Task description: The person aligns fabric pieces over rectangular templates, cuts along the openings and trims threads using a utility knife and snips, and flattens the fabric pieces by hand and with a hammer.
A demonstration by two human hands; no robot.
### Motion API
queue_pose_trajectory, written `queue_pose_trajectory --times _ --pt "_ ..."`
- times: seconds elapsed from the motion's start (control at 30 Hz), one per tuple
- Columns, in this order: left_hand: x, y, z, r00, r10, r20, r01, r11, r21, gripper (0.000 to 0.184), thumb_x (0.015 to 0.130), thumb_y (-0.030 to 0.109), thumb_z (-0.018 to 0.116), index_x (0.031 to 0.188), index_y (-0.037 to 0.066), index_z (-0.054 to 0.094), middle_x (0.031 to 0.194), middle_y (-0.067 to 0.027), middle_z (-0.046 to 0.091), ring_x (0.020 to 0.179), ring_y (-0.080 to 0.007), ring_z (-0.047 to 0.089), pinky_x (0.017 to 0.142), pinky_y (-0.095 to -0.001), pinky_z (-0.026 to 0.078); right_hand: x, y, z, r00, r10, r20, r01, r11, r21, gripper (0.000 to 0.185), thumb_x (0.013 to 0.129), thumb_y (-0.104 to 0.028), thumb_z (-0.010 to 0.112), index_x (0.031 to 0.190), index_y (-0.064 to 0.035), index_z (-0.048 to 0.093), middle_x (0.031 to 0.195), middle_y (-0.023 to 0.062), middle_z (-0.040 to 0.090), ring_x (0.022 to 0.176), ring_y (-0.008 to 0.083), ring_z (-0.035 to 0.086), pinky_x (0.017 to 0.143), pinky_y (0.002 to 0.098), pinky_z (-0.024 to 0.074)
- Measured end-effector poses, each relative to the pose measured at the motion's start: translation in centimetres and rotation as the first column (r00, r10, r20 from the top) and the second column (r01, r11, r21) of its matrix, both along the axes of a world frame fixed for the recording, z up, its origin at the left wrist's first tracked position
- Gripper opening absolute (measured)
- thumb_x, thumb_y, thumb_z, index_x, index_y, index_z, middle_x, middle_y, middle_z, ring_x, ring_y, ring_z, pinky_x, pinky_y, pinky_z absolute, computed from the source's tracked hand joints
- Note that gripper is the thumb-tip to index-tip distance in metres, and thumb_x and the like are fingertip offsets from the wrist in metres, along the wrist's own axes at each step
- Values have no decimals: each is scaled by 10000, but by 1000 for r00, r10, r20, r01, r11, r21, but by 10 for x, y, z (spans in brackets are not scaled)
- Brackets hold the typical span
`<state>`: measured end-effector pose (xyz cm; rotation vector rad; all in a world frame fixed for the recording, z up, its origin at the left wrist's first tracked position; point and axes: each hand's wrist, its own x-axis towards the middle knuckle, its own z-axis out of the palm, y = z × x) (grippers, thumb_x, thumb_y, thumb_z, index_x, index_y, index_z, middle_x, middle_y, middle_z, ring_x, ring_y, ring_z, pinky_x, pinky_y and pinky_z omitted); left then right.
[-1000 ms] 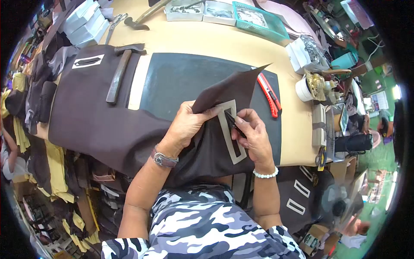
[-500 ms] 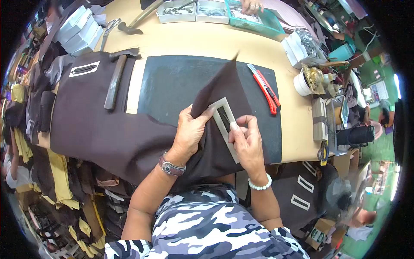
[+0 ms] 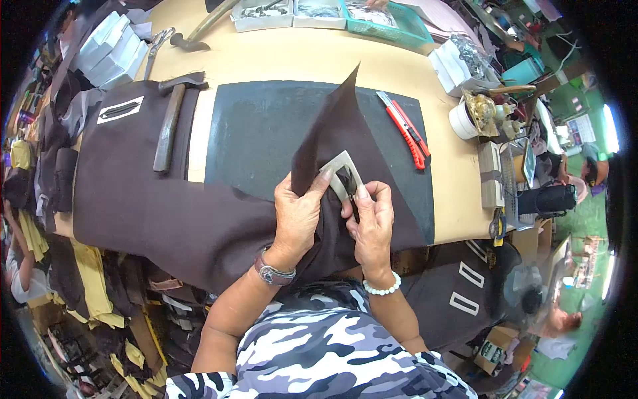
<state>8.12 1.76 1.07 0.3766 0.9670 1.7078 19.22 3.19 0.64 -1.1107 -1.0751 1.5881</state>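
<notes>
A large dark brown sheet of leather or cloth (image 3: 166,219) drapes over the table's front edge, one pointed corner raised. My left hand (image 3: 298,216) is closed on it, thumb on a pale rectangular frame (image 3: 341,159) around a slot, with its fingers behind the sheet. My right hand (image 3: 373,223) pinches the frame's right edge, thumb on top. Dark material shows in the slot between my thumbs, and the frame's lower part is covered by my right hand. Under the raised corner lies a black mat (image 3: 252,126), with a red utility knife (image 3: 407,131) on its right side.
A hammer (image 3: 171,126) rests on the sheet's left part, near a second pale frame (image 3: 119,110). Another hammer (image 3: 189,43), scissors (image 3: 158,50) and parts trays (image 3: 262,20) sit at the back. A white tub (image 3: 463,123) stands right. Framed brown material (image 3: 465,301) hangs lower right.
The frame now bends more between my hands, its lower part hidden. My right hand has shifted slightly left. The other person's hand at the back tray has mostly left the view.
</notes>
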Motion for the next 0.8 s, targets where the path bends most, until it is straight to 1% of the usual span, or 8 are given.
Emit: queue_pose_trajectory --times 0.1,0.3,0.4,0.5,0.6,0.7,0.8 --pt "1 3 1 999 32 -25 -33 998 -50 83 901 72 587 902 -11 584 727 -69 620 540 -149 580 496 -275 472 0 2 0 999 0 -37 0 1000 -14 195 961 -204 514 1012 -61 393 678 28 526 481 13 369 409 166 276" --pt "0 3 2 1000 -26 13 27 1000 -16 85 897 70 595 908 -14 592 757 -66 631 586 -133 589 528 -269 483 2 2 -2 995 -15 -102 10 999 -48 187 948 -192 542 992 -72 405 678 19 520 503 15 386 418 164 269" --pt "0 3 -4 1000 -23 7 23 1000 -20 92 890 72 607 913 -16 599 779 -63 637 619 -121 592 552 -267 491 3 2 -5 994 -14 -110 10 999 -38 182 945 -188 547 992 -79 409 670 7 509 526 17 400 431 162 272" --pt "1 5 -8 1000 6 -4 -7 997 -71 95 885 70 615 931 -13 608 790 -57 640 635 -113 594 563 -260 494 2 2 -7 993 -12 -121 10 1000 -16 176 943 -184 550 999 -88 414 661 -3 498 540 21 410 439 159 275" --pt "1 6 -4 1000 -12 27 14 997 -74 99 884 76 616 939 -6 616 797 -54 646 641 -113 601 581 -255 499 2 2 -7 992 -24 -126 21 999 -25 174 943 -191 547 1007 -92 418 658 -7 498 533 20 404 437 156 271" --pt "-5 3 -2 974 -173 149 176 984 -5 106 884 89 617 941 0 628 812 -51 654 662 -119 615 610 -255 505 4 1 -5 987 -27 -160 17 998 -65 176 947 -207 536 1017 -92 421 662 -2 508 513 15 385 428 156 263" --pt "-6 5 -2 984 -122 131 133 988 -75 108 882 90 617 944 2 630 829 -54 664 676 -130 627 629 -265 511 6 2 -4 987 -1 -163 -11 997 -73 186 952 -220 524 1033 -90 418 672 8 522 494 10 365 419 155 257"
